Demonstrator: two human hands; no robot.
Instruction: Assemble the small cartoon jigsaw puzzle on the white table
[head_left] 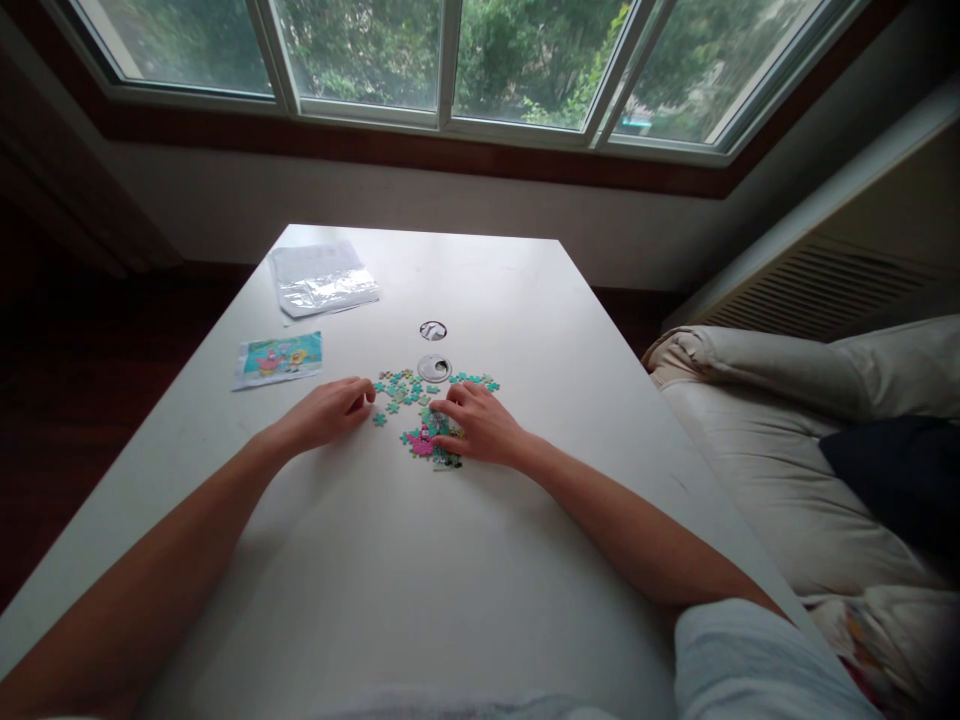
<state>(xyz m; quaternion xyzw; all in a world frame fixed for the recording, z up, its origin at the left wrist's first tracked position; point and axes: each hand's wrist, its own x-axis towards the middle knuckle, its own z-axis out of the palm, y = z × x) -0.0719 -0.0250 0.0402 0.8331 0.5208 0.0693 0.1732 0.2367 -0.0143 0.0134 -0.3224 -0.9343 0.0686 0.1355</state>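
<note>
A partly joined jigsaw puzzle (423, 441) with pink, teal and yellow areas lies on the white table. My right hand (480, 425) rests over its right side, thumb and forefinger apart and touching it, hiding part of the picture. Loose puzzle pieces (401, 388), mostly teal and green, are scattered just beyond. To the left of them my left hand (334, 410) lies on the table with its fingers curled in; whatever may be between them is hidden. More teal pieces (487, 382) lie behind my right hand.
Two round silvery discs (434, 368) sit on the table (480, 280) beyond the pieces. At the left are a colourful picture sheet (279, 358) and a clear plastic bag (322, 280). A pale sofa (757, 480) stands along the right; windows (517, 65) are ahead.
</note>
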